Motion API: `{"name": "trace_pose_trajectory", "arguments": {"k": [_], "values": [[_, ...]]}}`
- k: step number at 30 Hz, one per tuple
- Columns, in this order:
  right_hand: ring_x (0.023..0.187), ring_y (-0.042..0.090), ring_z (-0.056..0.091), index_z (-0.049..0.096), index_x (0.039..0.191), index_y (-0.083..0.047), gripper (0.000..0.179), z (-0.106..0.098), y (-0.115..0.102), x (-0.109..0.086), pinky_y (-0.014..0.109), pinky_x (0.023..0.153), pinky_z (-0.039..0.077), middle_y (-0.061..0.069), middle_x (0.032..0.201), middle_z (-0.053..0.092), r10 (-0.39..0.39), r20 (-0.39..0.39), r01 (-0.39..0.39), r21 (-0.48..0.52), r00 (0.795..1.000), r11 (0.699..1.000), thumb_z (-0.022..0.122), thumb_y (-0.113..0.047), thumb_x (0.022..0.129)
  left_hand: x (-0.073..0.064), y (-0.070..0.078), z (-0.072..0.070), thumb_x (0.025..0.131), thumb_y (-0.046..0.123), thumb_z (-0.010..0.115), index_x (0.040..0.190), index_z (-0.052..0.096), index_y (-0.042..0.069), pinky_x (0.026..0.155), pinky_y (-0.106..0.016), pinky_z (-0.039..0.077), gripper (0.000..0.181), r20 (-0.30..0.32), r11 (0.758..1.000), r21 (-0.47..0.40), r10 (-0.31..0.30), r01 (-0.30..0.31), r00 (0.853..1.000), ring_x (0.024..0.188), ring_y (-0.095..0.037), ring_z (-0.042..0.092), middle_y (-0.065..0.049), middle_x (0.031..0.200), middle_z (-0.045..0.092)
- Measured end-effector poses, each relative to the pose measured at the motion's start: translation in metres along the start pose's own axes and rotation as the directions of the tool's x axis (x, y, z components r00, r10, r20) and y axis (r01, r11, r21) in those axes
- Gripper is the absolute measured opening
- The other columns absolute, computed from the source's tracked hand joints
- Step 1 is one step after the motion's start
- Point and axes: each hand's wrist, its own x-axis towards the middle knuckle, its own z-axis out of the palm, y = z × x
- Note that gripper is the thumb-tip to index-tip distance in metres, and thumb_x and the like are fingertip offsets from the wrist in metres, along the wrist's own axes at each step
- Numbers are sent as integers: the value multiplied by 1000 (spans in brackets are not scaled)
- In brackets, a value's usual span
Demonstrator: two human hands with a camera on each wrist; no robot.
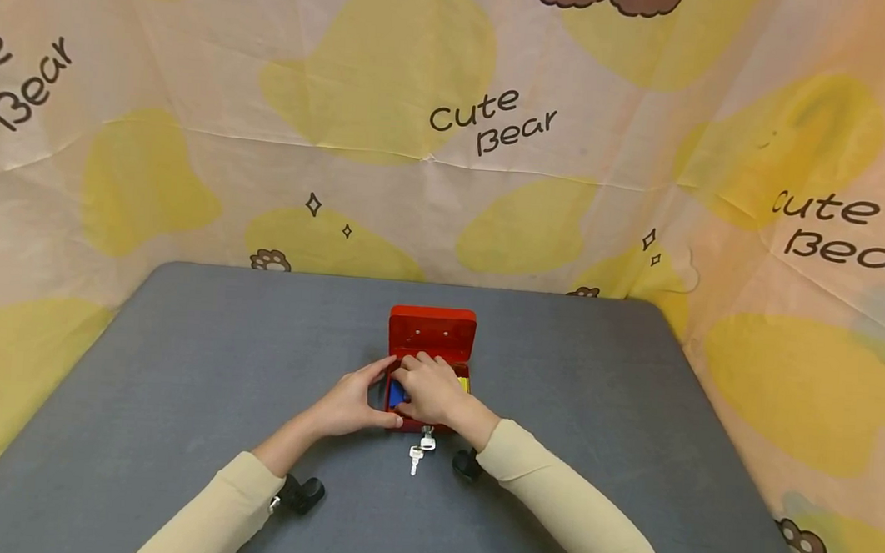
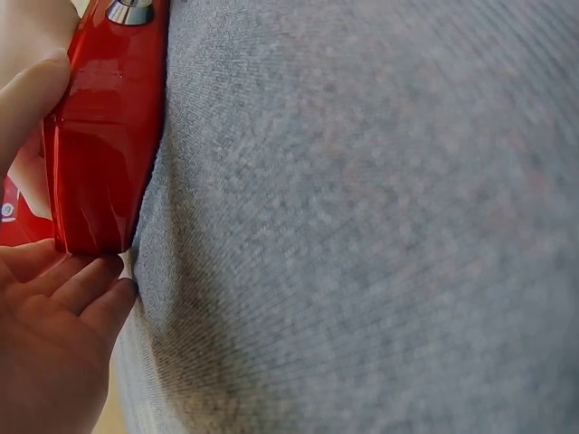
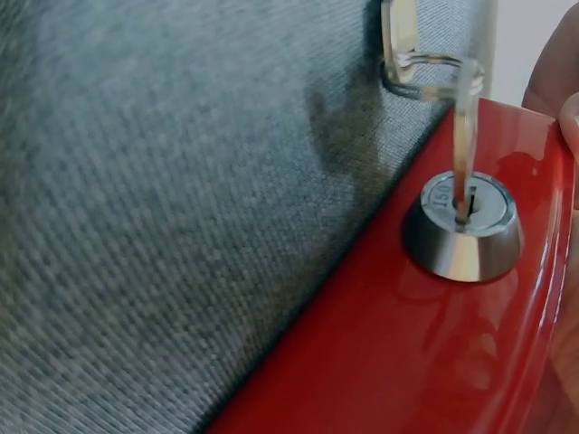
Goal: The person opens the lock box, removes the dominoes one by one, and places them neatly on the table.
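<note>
A small red cash box (image 1: 432, 334) stands with its lid raised. My left hand (image 1: 349, 401) holds its left side; the thumb lies on the front rim, and in the left wrist view the fingers (image 2: 86, 285) bend against the box's side. Down inside the box reaches my right hand (image 1: 431, 391), its fingers bent beside a blue piece (image 1: 397, 393). Its fingertips are hidden, so I cannot tell whether it grips the piece. Something yellow (image 1: 463, 384) shows at the box's right. A key sits in the front lock (image 3: 466, 226), and a second key (image 1: 416, 455) hangs from it.
The box stands on a grey cloth-covered table (image 1: 259, 342). Behind and beside the table hangs a printed curtain (image 1: 393, 73) with yellow patches. Black wrist cameras are strapped below both hands, close over the table.
</note>
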Motion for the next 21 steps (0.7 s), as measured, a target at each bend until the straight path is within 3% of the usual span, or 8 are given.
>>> {"name": "trace_pose_trajectory", "arguments": {"k": [8, 21], "values": [[99, 15, 52, 61, 119, -16, 48, 2, 2, -2, 33, 87, 49, 0, 113, 59, -8, -6, 8, 71, 1000, 997, 69, -40, 78, -1, 2, 0, 67, 37, 80, 143, 32, 8, 102, -47, 37, 94, 0, 1000, 0, -9, 9, 1000, 127, -29, 44, -15, 141, 41], [97, 15, 55, 62, 119, -14, 48, 2, 11, -5, 27, 87, 49, 1, 113, 61, -30, -123, 50, 162, 992, 986, 69, -38, 78, -1, 3, 0, 68, 35, 80, 142, 32, 6, 101, -46, 38, 93, -5, 1000, -24, -3, 3, 1000, 125, -30, 45, -16, 140, 42]]}}
